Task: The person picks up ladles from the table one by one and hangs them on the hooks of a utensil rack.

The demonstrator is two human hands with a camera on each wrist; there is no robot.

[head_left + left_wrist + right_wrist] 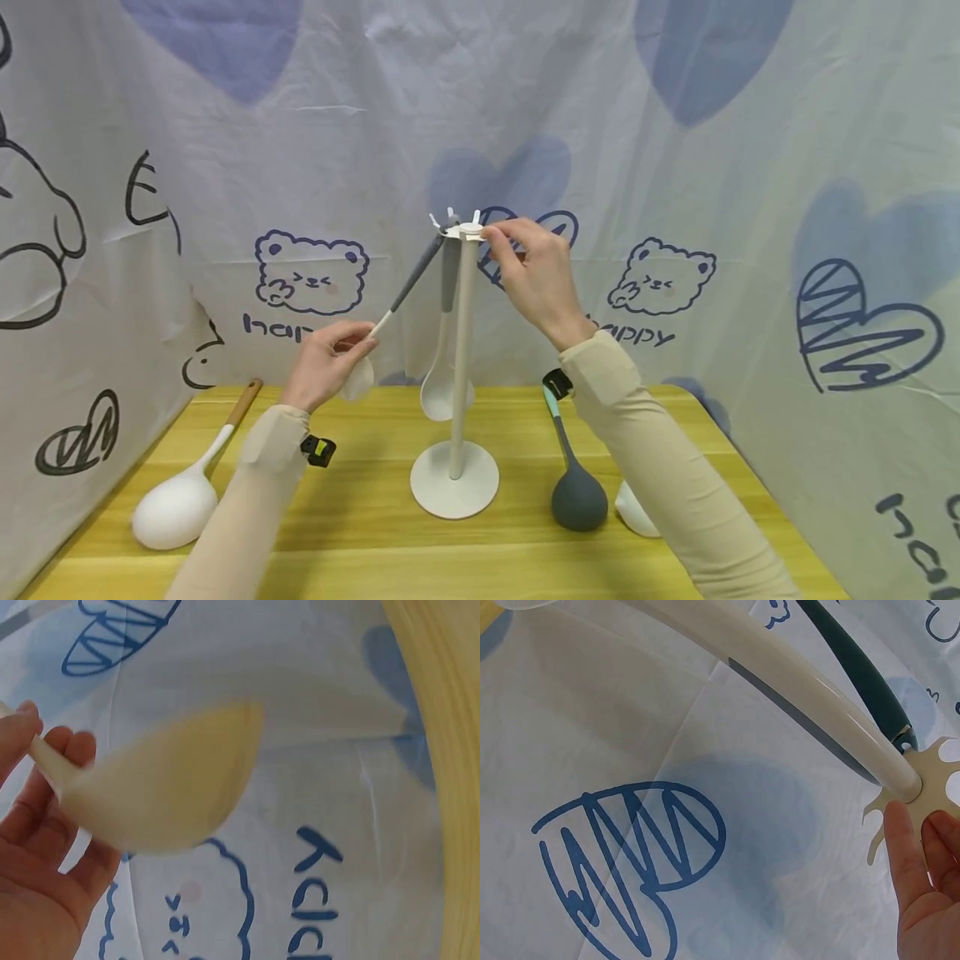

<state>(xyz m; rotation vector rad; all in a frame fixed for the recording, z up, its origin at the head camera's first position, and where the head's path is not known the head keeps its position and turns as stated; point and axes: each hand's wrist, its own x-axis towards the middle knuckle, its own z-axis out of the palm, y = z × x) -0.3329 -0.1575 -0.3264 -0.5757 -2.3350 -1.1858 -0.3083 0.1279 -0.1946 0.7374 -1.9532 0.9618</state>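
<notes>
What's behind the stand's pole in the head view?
A white ladle hangs behind the pole, its bowl showing on both sides. Farther back is the printed cloth. The strip of bowl directly behind the pole is covered.

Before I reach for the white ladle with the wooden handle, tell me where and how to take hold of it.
Take the wooden handle of the white ladle, probably best from above: it is slim and points toward the far edge of the table, while the ladle's bowl is wide and smoothly rounded, likely harder to pinch.
</notes>
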